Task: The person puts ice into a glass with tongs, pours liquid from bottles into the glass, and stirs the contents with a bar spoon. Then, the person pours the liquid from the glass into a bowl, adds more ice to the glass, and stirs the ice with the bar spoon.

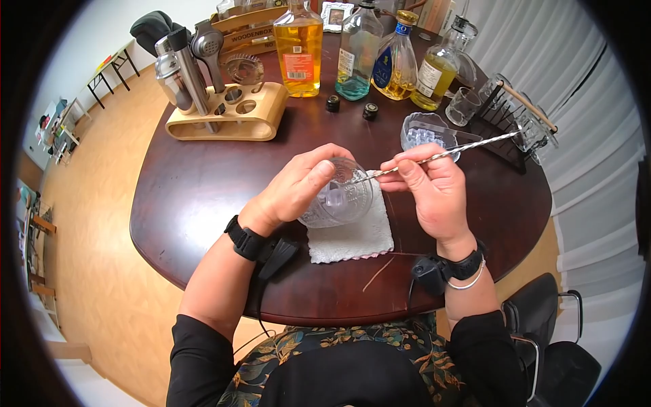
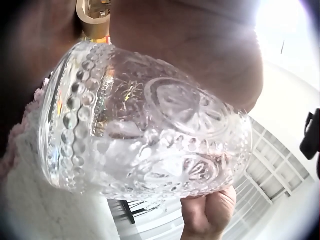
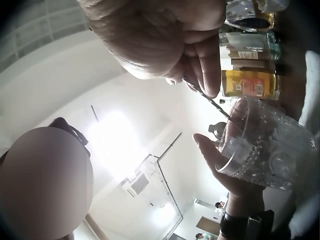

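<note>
A clear embossed mixing glass with ice in it stands tilted over a folded white towel. My left hand grips it from the left side, thumb near the rim. Raised round patterns and a beaded band on the glass fill the left wrist view. Between thumb and fingers, my right hand pinches a twisted metal bar spoon. The spoon slants down to the left, its lower end inside the glass mouth. In the right wrist view, ice shows near the rim.
Behind the hands sits a clear dish of ice. A wooden stand with bar tools is at back left. Several bottles, including an amber one, line the back, with two black caps before them. A glass rack stands right.
</note>
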